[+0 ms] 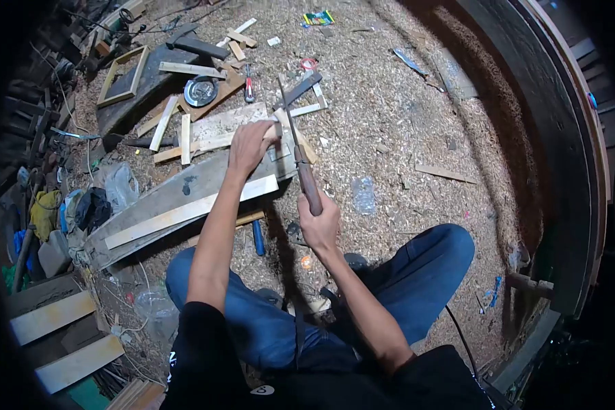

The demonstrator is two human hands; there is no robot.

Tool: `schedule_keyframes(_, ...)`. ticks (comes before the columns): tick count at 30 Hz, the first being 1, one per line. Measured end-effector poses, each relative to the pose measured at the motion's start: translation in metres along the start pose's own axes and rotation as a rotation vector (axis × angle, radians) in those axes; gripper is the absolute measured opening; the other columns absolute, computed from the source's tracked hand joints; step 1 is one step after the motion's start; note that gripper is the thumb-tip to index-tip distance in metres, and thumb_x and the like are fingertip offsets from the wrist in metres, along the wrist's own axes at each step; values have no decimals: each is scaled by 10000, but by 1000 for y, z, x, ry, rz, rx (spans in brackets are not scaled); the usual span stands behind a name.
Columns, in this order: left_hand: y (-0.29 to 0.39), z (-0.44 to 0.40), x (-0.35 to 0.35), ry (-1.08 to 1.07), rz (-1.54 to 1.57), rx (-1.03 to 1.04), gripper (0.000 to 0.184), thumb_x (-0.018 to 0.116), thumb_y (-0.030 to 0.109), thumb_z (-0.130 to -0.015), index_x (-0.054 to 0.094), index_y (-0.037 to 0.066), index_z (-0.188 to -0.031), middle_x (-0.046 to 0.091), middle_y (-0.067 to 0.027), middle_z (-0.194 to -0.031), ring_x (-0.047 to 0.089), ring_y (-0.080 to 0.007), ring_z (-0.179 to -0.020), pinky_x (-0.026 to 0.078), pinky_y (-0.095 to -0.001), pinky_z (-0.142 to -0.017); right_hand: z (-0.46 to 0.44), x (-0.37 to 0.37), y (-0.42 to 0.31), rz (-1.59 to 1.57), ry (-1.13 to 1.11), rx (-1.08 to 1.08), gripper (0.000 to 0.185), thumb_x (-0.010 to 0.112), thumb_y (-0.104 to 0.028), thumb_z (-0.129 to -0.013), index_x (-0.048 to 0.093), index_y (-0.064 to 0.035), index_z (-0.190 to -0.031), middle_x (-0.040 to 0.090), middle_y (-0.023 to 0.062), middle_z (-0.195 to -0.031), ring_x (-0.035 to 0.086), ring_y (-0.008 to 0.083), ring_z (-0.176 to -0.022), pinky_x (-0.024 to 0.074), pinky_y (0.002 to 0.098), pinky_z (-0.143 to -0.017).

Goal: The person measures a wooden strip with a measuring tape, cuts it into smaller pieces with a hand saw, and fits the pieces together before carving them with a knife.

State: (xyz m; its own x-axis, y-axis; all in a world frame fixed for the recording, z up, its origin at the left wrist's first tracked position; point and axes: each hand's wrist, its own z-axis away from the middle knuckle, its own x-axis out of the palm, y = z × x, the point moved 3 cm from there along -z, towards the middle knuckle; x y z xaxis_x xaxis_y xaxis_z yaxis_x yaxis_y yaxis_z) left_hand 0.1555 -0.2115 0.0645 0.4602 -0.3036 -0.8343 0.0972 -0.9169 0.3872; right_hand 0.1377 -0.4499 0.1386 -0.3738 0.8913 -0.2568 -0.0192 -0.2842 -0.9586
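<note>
My right hand [319, 220] is wrapped round the wooden handle of a long, thin-bladed tool [306, 179]. Its dark blade points up and away, crossing the end of a pale wood piece. Pressed on that wood piece [281, 124] is my left hand [251, 145], fingers bent round it, at the right end of a grey wooden board [208, 175]. A long pale strip [191, 212] lies on the board's near side. Beyond the blade sits an L-shaped square [319, 101] with a dark stock.
A round dish [200, 91], a red screwdriver [249, 85] and a wooden frame [124, 76] lie at the upper left. A blue-handled tool [258, 238] rests below the board. Wood shavings cover the floor; a curved wall [560, 137] rises at the right.
</note>
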Motion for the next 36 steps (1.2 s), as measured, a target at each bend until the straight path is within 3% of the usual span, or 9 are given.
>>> schedule_keyframes(3, 9, 6, -17, 71, 3, -5, 390, 680, 268, -833, 623, 62, -1159, 646, -99, -1065, 587, -301, -993, 430, -405, -890, -20, 7, 12, 232, -157, -94, 299, 647, -290, -873, 575, -4, -824, 595, 226, -660, 598, 397, -595, 459, 460, -561)
schedule_keyframes(6, 18, 14, -46, 65, -38, -73, 380, 679, 265, -844, 642, 62, -1163, 645, -103, -1047, 591, -309, -979, 442, -407, -865, -38, 11, 25, 391, -158, -342, 346, 643, -340, -871, 555, -7, -839, 607, 235, -704, 601, 432, -631, 473, 490, -574)
schedule_keyframes(8, 18, 24, -59, 38, -34, -68, 385, 666, 261, -863, 637, 81, -1203, 643, -111, -1027, 594, -317, -960, 442, -409, -854, -46, 16, 34, 475, -226, -386, 316, 632, -342, -874, 562, -34, -863, 605, 208, -727, 606, 402, -668, 479, 476, -639)
schedule_keyframes(11, 22, 35, -68, -24, -16, -105, 386, 655, 265, -877, 632, 85, -1218, 642, -118, -1012, 598, -319, -961, 437, -412, -854, -52, 30, 49, 687, -292, -729, 224, 630, -304, -870, 582, -86, -894, 581, 120, -819, 563, 288, -847, 421, 391, -803)
schedule_keyframes(14, 23, 36, -67, -20, 29, -191, 389, 650, 280, -886, 630, 90, -1225, 639, -122, -990, 599, -319, -951, 433, -414, -844, -54, 40, 45, 803, -297, -914, 264, 647, -337, -860, 599, -82, -909, 575, 113, -903, 534, 278, -917, 426, 387, -806)
schedule_keyframes(20, 39, 25, -53, -71, 45, -199, 408, 668, 324, -878, 638, 92, -1212, 637, -133, -979, 600, -323, -937, 431, -422, -820, -69, 37, 37, 682, -337, -901, 276, 642, -356, -896, 672, -82, -904, 624, 122, -917, 564, 307, -882, 464, 406, -776)
schedule_keyframes(23, 51, 14, -31, -81, -17, -177, 405, 680, 360, -869, 660, 102, -1180, 641, -118, -959, 604, -317, -914, 434, -419, -808, -101, 27, 37, 440, -132, -531, 269, 633, -287, -910, 677, -28, -850, 644, 195, -764, 614, 382, -742, 494, 477, -691)
schedule_keyframes(26, 64, -1, -16, -93, -74, -201, 392, 679, 355, -868, 670, 106, -1171, 640, -110, -944, 605, -302, -909, 430, -413, -810, -138, 12, 47, 315, -3, -211, 230, 626, -243, -909, 674, -21, -872, 662, 200, -786, 643, 394, -758, 505, 494, -700)
schedule_keyframes(36, 77, -31, 18, -126, -216, -130, 389, 690, 349, -855, 678, 118, -1168, 645, -94, -914, 591, -274, -860, 375, -396, -729, -175, 19, 137, 424, -92, 54, 166, 681, -202, -853, 677, -45, -906, 684, 198, -860, 668, 395, -827, 526, 485, -750)
